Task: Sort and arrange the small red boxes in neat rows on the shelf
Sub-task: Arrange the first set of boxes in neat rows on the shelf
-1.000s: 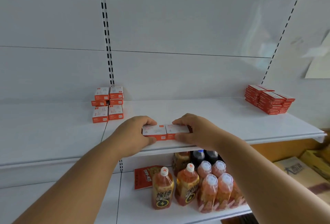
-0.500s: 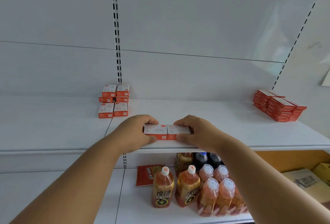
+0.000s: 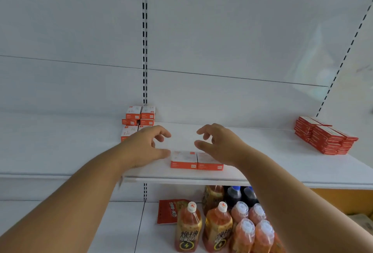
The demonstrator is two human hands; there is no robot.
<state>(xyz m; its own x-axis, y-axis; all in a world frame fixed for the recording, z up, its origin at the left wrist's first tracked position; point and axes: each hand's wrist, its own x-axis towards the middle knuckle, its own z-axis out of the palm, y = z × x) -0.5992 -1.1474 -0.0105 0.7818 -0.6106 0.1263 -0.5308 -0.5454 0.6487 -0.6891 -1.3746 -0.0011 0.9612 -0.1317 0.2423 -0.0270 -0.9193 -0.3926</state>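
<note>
while both hands (image 3: pixel 145 145) (image 3: pixel 220 145) hover loose-fingered, the left hides part of the rear boxes (image 3: pixel 139 117).

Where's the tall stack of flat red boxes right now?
In the head view, the tall stack of flat red boxes sits at the far right of the white upper shelf, near the back panel, well right of the right hand.
</note>
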